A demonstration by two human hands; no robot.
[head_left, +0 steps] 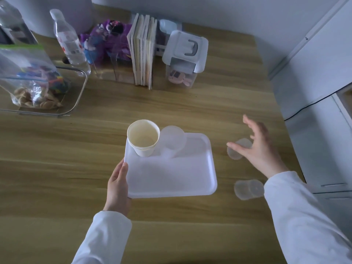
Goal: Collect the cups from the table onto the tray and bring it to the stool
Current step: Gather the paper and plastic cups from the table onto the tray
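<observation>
Two cups already stand on the white tray (171, 174), at its far left corner: a paper cup (143, 138), upright and empty, and touching its right side a clear plastic cup (173, 140), also upright. Both sit close against the tray's far rim. The tray lies flat on the wooden table (76, 168), and the left hand (118, 185) grips its near-left edge — thumb on top of the rim, fingers hidden beneath.

Right of the tray, two more clear cups remain on the wood. One clear cup (237, 152) lies on its side just off the tray's right edge, level with the tray's far half; the right hand (261, 147) hovers at it with fingers spread wide and the thumb close to its rim, holding nothing. Whether the thumb touches the cup cannot be told. Another clear cup (247, 189) lies tipped over near the tray's near-right corner, beside the white sleeve (297, 210) of that arm.

Well beyond the tray, at the back of the table, stand a row of books (142, 52), a water bottle (69, 42) and a lidded box (184, 56).
</observation>
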